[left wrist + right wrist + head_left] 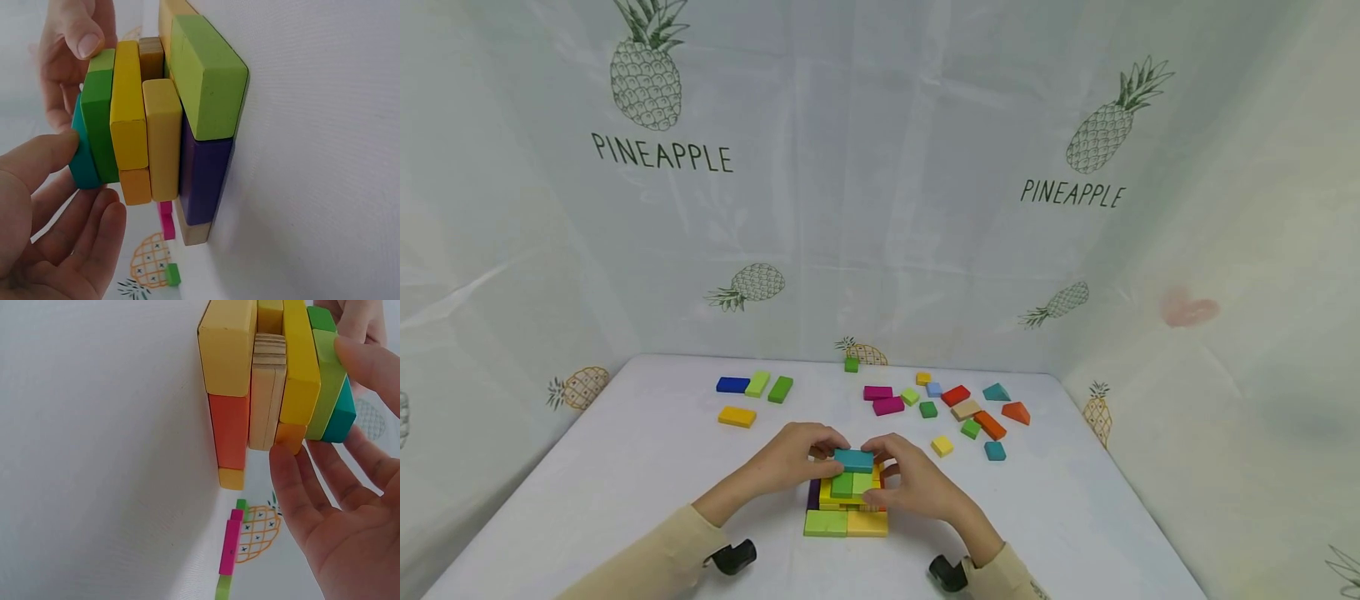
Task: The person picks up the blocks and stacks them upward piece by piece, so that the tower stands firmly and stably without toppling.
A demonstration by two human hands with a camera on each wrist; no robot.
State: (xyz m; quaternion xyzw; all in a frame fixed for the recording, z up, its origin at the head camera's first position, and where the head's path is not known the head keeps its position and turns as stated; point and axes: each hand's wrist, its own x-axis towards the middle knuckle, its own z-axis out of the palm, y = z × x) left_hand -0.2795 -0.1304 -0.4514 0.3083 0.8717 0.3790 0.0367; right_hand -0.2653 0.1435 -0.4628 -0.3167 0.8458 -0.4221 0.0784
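A stepped stack of colored wooden blocks has a teal block (853, 461) lying across its top. Under that, a green block (99, 125) and a light green block (326, 381) sit side by side on a yellow block (300, 369). My left hand (792, 457) pinches the teal block at its left end, thumb in front and fingers behind. On the right side, my right hand (919, 481) has its thumb on the light green block and its fingers curled round behind, one fingertip against an orange block (291, 437). The lowest layer includes a purple block (203, 178) and a red-orange block (228, 431).
Beyond the stack to the left lie a dark blue block (733, 385), two green ones and a yellow-orange block (737, 417). Magenta blocks (888, 406) and several others are scattered behind and to the right. A printed curtain (880, 208) hangs behind the table.
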